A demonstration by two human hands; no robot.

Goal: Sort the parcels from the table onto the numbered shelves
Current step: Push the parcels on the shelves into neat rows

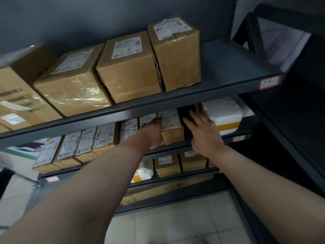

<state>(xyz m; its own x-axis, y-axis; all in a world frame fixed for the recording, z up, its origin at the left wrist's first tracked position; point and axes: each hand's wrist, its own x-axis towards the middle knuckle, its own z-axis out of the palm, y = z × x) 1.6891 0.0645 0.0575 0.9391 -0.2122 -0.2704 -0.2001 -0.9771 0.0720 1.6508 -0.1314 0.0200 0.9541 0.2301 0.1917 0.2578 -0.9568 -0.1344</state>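
Observation:
On the middle shelf, whose edge tag [238, 138] reads 1-7, a row of several brown parcels stands upright. A brown parcel marked 1-7 [171, 128] stands near the right end. Next to it on the right is a black parcel [187, 112]. My left hand [153, 133] reaches in and lies against the left side of the brown 1-7 parcel, its fingertips partly hidden. My right hand [202, 132] presses flat on the black parcel with straight fingers. A white foam box with yellow tape [226, 114] sits right of the black parcel.
The upper shelf, tagged 1-6 [270, 82], carries several larger brown boxes [126, 67], with bare shelf [228, 64] at its right end. A lower shelf holds more brown parcels [167, 165] and a white bag [145, 171]. A dark frame [299, 120] borders the right, over a tiled floor.

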